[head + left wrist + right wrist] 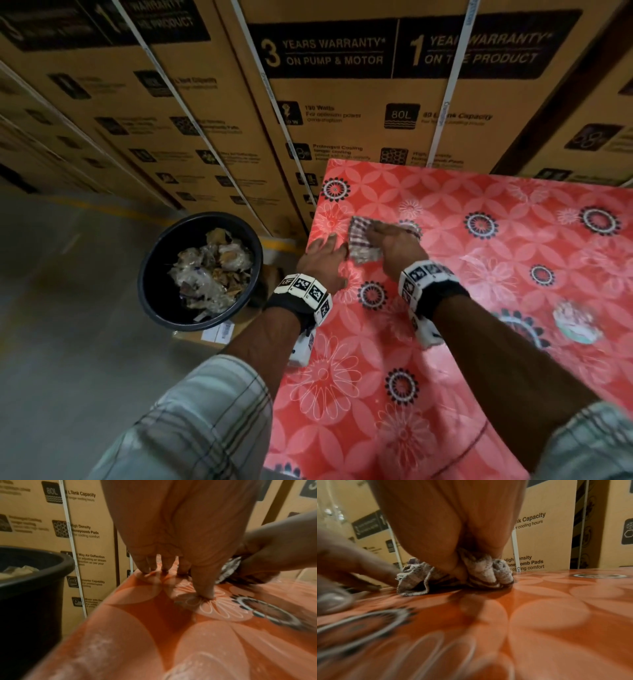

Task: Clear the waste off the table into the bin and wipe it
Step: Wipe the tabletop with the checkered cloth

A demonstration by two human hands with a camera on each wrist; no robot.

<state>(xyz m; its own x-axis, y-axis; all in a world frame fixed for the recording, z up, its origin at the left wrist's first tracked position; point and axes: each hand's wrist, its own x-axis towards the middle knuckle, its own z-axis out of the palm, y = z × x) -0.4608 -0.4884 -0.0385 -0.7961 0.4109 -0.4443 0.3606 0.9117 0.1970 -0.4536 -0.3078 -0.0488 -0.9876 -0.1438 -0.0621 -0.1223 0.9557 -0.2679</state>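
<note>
A table (445, 377) with a red flowered cover fills the right of the head view. My right hand (390, 240) presses a bunched checked cloth (363, 246) onto the cover near the table's far left corner. From the right wrist, the cloth (412, 582) bulges out on both sides of my thumb, which digs into it. Just left of it, my left hand (325, 253) rests at the table's left edge, its straight fingertips (145, 569) pressing on the cover. Left of the table, a black bin (205, 216) on the floor holds crumpled plastic and paper waste.
Tall printed cardboard boxes (342, 120) stand close behind the table and the bin. A crumpled pale piece (577, 322) lies on the cover at the right. Grey floor (68, 342) spreads to the left. A small carton (219, 332) lies beside the bin's foot.
</note>
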